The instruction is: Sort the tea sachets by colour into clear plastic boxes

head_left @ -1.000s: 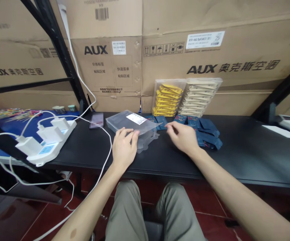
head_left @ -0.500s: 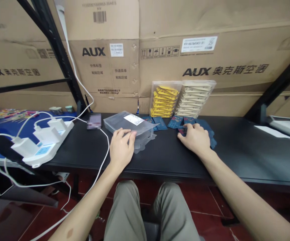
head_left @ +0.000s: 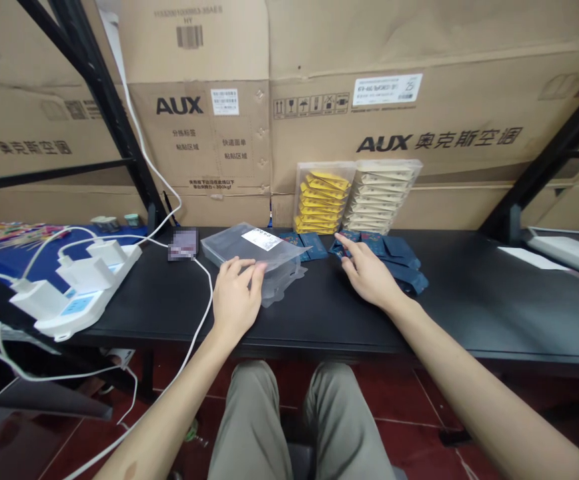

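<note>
My left hand (head_left: 237, 297) has its thumb and fingers on the near edge of a clear plastic box (head_left: 249, 250) with a white label, which lies on the black table (head_left: 304, 327). Over the dark blue packets (head_left: 397, 257), my right hand (head_left: 369, 273) reaches with index finger and thumb apart, touching or just above the left ones. More blue packets (head_left: 312, 247) lie beside the box. Behind them stand a clear box of yellow packets (head_left: 322, 200) and another of cream packets (head_left: 379, 197).
A white power strip (head_left: 89, 293) with plugs and cables sits at the left. One white cable runs over the table beside the plastic box. Cardboard (head_left: 314, 140) lines the back; black metal posts (head_left: 512, 193) flank it. White paper (head_left: 532, 259) lies at the right.
My right hand has moved left across the blue packets, and its fingers have opened out. My left hand remains at the clear box. The view has shifted slightly.
</note>
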### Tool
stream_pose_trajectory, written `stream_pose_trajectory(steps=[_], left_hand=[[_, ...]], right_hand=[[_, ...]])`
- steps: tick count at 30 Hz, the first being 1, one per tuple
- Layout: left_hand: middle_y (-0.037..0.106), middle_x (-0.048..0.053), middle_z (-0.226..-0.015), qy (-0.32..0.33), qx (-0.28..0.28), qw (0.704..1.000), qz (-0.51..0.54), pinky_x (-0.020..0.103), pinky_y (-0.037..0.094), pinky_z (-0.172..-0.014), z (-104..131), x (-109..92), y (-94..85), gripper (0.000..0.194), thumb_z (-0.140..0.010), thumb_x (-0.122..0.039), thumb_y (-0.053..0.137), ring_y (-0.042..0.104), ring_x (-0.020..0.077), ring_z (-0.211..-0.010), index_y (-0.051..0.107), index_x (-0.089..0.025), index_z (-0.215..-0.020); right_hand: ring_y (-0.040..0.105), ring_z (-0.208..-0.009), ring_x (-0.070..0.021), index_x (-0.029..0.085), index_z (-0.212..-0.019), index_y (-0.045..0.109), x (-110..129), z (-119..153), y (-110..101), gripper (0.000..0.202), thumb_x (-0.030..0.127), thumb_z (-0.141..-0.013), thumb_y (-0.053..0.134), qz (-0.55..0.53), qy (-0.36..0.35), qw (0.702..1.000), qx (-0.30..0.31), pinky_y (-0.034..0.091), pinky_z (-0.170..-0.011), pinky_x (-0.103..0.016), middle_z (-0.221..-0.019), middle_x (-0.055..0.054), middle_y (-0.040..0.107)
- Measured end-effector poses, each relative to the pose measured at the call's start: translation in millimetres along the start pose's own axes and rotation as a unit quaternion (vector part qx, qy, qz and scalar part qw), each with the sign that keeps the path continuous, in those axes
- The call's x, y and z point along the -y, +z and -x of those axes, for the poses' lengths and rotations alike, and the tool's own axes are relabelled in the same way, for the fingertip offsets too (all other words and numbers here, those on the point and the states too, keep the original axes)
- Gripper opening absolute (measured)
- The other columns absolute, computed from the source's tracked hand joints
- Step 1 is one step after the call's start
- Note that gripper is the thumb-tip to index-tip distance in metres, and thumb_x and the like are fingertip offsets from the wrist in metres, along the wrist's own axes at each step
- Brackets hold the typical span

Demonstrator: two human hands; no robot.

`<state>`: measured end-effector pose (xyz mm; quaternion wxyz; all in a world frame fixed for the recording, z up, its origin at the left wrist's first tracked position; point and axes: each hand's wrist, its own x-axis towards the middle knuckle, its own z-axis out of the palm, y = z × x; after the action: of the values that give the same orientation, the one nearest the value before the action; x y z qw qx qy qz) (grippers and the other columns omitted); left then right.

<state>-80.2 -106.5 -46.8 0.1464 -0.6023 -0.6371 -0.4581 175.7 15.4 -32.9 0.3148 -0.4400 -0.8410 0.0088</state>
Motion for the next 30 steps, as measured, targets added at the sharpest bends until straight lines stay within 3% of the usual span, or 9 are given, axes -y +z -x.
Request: stream_pose_trajectory(steps=[3,9,14,18,23,27,30], left_hand=[[0.072,0.005,-0.107,0.004,0.002,1.000,0.000,0.045,0.046,-0.102,0,0,-0.3,0.041,-0.100,-0.041,0.040,0.055,0.0275,-0.115,0.076,-0.023,-0.102],[0.073,0.005,-0.106,0.009,0.001,1.000,-0.001,0.044,0.046,-0.101,0,0,-0.2,0.041,-0.100,-0.041,0.039,0.055,0.0275,-0.115,0.076,-0.023,-0.102],[0.073,0.005,-0.106,0.009,0.002,1.000,-0.001,0.045,0.047,-0.101,0,1,0.1,0.041,-0.100,-0.041,0.040,0.055,0.0277,-0.115,0.076,-0.024,-0.102],[0.073,0.005,-0.107,0.007,0.004,1.000,-0.002,0.044,0.047,-0.101,0,0,-0.3,0.041,-0.100,-0.041,0.039,0.055,0.0277,-0.115,0.076,-0.023,-0.102],[0.073,0.005,-0.106,0.006,-0.001,1.000,0.003,0.045,0.047,-0.102,0,0,-0.5,0.040,-0.099,-0.041,0.040,0.055,0.0275,-0.115,0.076,-0.024,-0.101],[0.073,0.006,-0.107,0.007,0.001,1.000,0.003,0.046,0.047,-0.102,0,0,-0.5,0.040,-0.099,-0.041,0.040,0.055,0.0278,-0.116,0.076,-0.023,-0.102],[0.073,0.006,-0.107,0.005,0.003,1.000,0.001,0.046,0.046,-0.102,0,0,-0.8,0.041,-0.100,-0.041,0.039,0.055,0.0282,-0.116,0.076,-0.023,-0.102]], right_hand=[[0.062,-0.097,-0.0255,0.023,-0.150,0.040,0,-1,0,0.055,0.027,-0.095,0.035,-0.019,-0.003,1.000,-0.011,0.051,-0.092,-0.042,-0.113,-0.012,0.056],[0.058,-0.102,-0.0243,0.020,-0.130,0.061,-1,-3,4,0.047,0.020,-0.091,0.036,-0.072,0.000,0.995,-0.071,0.045,-0.099,-0.042,-0.102,-0.010,0.055],[0.059,-0.097,-0.0246,0.020,-0.124,0.061,-2,-5,3,0.042,0.019,-0.088,0.040,-0.082,0.029,0.992,-0.096,0.046,-0.096,-0.042,-0.098,-0.010,0.057],[0.060,-0.090,-0.0240,0.020,-0.117,0.064,-4,-4,5,0.035,0.024,-0.088,0.044,-0.089,0.055,0.991,-0.080,0.048,-0.093,-0.042,-0.096,-0.009,0.057],[0.061,-0.071,-0.0167,0.018,-0.103,0.069,-8,-2,13,0.027,0.024,-0.086,0.048,-0.107,0.070,0.991,-0.029,0.053,-0.089,-0.040,-0.101,-0.008,0.054],[0.064,-0.086,-0.0195,0.018,-0.104,0.069,-6,-1,13,0.031,0.017,-0.083,0.046,-0.102,0.034,0.994,-0.008,0.053,-0.092,-0.039,-0.108,-0.010,0.055],[0.060,-0.110,-0.0235,0.021,-0.107,0.068,2,1,8,0.030,0.020,-0.085,0.049,-0.108,-0.048,0.993,0.012,0.048,-0.103,-0.043,-0.117,-0.010,0.057]])
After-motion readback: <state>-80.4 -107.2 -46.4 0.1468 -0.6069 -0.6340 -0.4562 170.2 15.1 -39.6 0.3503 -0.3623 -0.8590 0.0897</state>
